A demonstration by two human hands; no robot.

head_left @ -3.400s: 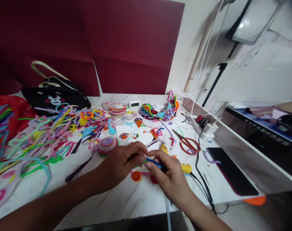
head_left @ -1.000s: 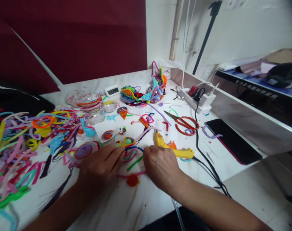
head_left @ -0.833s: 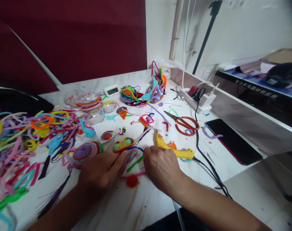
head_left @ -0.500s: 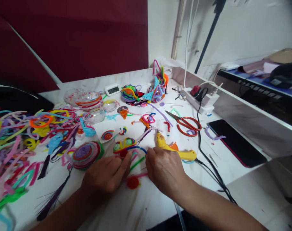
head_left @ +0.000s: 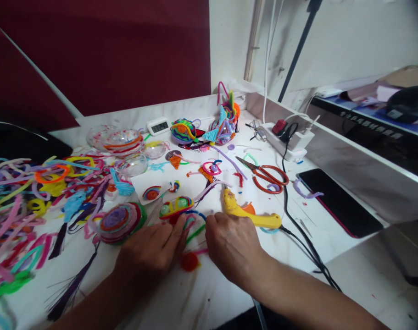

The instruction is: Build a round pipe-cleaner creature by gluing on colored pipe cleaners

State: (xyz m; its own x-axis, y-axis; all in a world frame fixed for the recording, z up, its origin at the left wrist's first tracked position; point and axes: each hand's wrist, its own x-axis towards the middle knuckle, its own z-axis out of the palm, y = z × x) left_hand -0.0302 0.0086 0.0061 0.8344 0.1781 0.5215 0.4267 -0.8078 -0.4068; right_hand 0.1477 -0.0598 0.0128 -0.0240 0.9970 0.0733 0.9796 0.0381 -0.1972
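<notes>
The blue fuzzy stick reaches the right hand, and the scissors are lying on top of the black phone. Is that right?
Not quite: the scissors aren't on the black phone. The head view shows them lying on the white table, to the phone's left. The blue fuzzy stick does reach the right hand.

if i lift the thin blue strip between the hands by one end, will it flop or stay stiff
The blue strip would probably keep some bend rather than flop, since it arches between the left hand and the right hand. It looks thin, so it is likely light. That curve should also make rolling far unlikely.
</notes>
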